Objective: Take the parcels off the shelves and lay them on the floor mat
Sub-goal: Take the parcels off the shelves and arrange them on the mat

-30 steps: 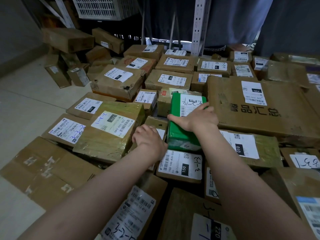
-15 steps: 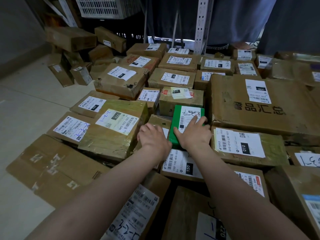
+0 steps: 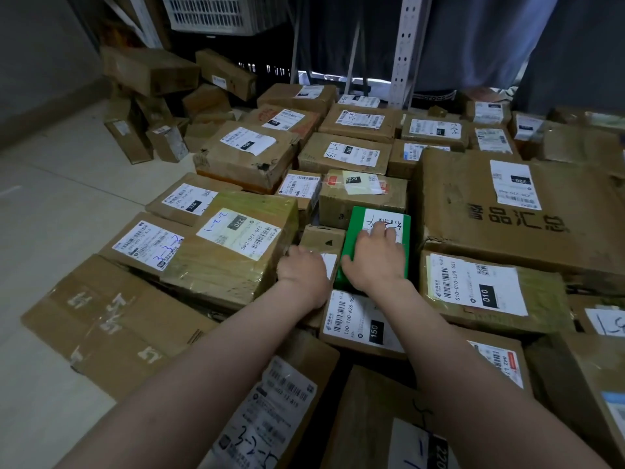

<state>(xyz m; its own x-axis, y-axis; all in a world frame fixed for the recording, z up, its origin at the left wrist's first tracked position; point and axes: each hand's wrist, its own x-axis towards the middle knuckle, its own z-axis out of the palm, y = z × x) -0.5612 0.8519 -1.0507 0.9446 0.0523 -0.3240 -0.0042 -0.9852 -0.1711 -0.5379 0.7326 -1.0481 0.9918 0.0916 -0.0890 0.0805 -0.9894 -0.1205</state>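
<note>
Progress, L to R: bare floor tiles far left, then labelled parcels packed edge to edge across the rest of the floor. Dozens by the look of it, so most of the unloading looked done. The mat wasn't visible (presumably under the pile, couldn't confirm). At the back only a shelf upright showed, no shelf boards w/ stock in frame, so what was left up there couldn't be judged.

Grip: left hand sat on a small brown box, which was jammed against the yellow-taped box to its left. Its fingers bent down over the far side w/ the tips hidden, so couldn't tell if it gripped the box or just rested on it.

Just beside it the green parcel lay flat in the gap between the small brown box and the big flat carton, white label up. Right hand was on top of it, palm down. Fingers were spread and near-straight over the label, thumb along the near-left edge: pressing, not clamped, nothing held.

Judgement: green parcel was seated in its slot or v. close. Next step prob. lift both hands off and head to the shelves for another.
</note>
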